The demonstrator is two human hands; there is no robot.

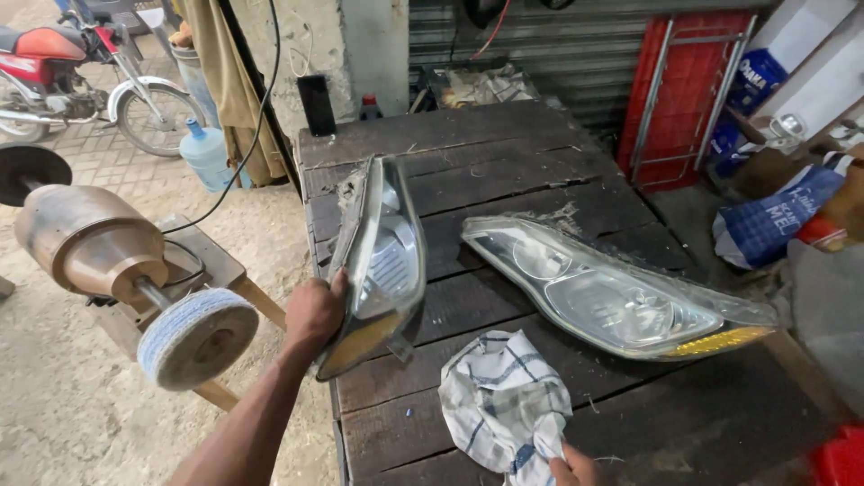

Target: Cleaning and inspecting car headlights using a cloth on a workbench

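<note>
**Inspector:** At centre frame, on the dark, weathered plank table [504, 153], the left hand [315, 310] grips a clear-lensed car headlight with an amber lower corner [382, 265]. Fingers curl over its left edge; the unit stands on edge, tilted, with its lower end at the table's near-left side.

**Clerk:** And the right hand?

**Inspector:** At the bottom edge, right of centre. The right hand [571, 468] is mostly cut off by the frame; what shows is closed on a white cloth with blue checks [504, 405], which lies bunched on the planks just right of the held headlight.

**Clerk:** Any second unit?

**Inspector:** Yes. A second clear headlight with an amber tip [621, 297] lies flat at centre right, apart from both hands, its amber end pointing to the right edge of the table.

**Clerk:** Surroundings?

**Inspector:** Left of frame, a rust-brown motor with a pale blue buffing wheel [196, 337] on its shaft stands on a wooden stand, near the left forearm. Upper left: a red motorcycle [54, 63] and a light blue water bottle [207, 155]. Upper right: a red crate [693, 90] leaning against corrugated shutters.
</note>
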